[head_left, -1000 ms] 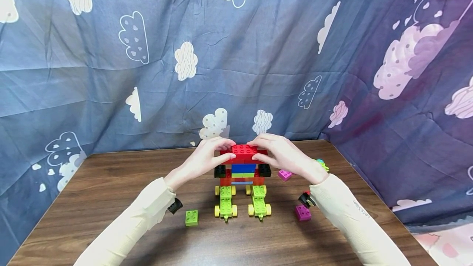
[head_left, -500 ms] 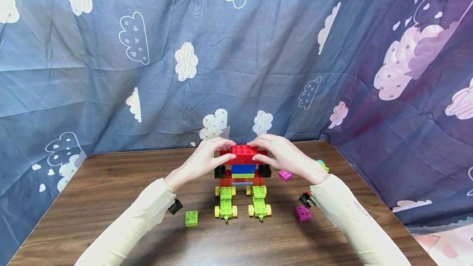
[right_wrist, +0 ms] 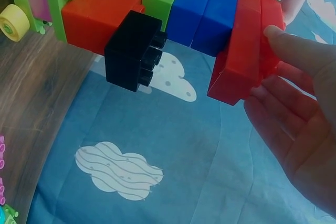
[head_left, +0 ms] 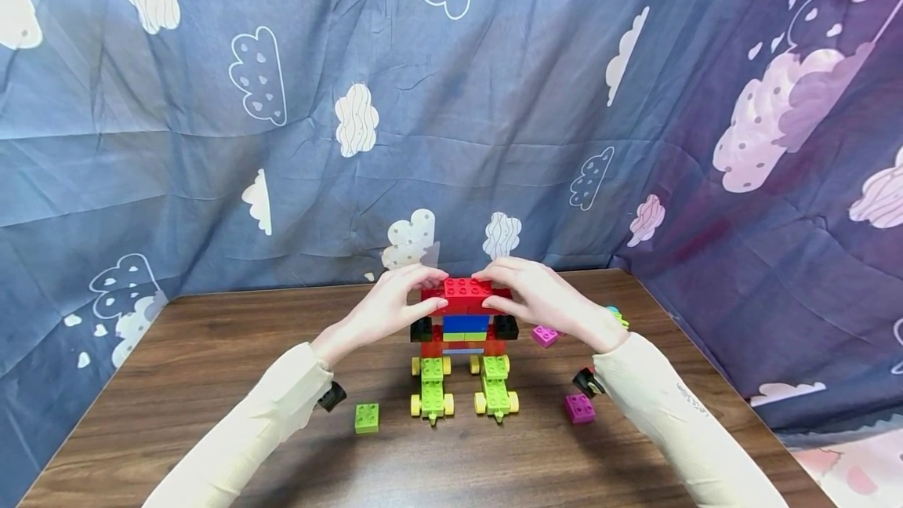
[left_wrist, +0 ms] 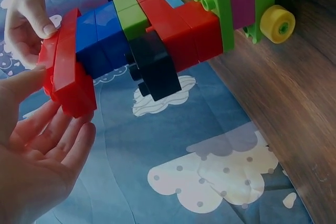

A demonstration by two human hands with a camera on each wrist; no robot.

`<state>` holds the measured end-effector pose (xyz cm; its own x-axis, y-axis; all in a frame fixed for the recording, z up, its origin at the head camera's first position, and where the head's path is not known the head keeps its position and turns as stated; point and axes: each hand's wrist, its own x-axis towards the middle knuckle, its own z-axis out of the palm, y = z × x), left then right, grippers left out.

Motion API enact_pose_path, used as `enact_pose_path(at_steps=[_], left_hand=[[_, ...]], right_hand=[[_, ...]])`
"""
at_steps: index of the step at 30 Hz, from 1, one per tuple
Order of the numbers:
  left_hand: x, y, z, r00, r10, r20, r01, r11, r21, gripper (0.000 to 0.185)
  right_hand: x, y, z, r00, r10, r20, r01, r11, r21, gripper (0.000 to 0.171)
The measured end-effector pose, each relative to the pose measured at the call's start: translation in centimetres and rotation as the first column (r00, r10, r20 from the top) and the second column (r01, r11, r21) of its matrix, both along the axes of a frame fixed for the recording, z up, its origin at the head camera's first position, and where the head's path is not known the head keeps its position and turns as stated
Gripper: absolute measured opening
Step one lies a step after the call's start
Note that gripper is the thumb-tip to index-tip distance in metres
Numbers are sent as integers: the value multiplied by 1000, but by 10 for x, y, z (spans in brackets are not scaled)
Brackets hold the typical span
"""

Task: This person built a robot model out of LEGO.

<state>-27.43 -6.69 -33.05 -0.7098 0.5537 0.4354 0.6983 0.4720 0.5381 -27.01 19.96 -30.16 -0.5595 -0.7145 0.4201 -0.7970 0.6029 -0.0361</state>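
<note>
Little has changed over the last second: both hands stay clamped on the same brick, and only the view has dipped a touch, so everything sits slightly lower in the head view. Nearest on the brown surface [head_left: 212, 382] lie a loose green brick [head_left: 366, 417] and a magenta brick [head_left: 578, 408], with the model's two green wheeled feet [head_left: 462, 396] between them. Above the feet the brick model [head_left: 463, 333] rises upright through red, a thin pale blue strip, green and blue layers, with a black block jutting out on each side. At its top sits the wide red brick [head_left: 466, 295]. The left hand [head_left: 392, 306] has its grip curled round that brick's left end, thumb below and fingers above; the right hand [head_left: 538, 298] pinches the right end likewise. Behind hangs a blue cloud-print cloth [head_left: 451, 116].
</note>
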Motion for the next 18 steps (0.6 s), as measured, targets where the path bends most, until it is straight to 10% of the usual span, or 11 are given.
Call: enact_pose_path(at_steps=[18], left_hand=[[0, -17, -8, 999, 32, -15, -33, 997, -67, 39]], right_hand=[[-1, 2, -1, 1000, 27, -14, -27, 1000, -6, 34]])
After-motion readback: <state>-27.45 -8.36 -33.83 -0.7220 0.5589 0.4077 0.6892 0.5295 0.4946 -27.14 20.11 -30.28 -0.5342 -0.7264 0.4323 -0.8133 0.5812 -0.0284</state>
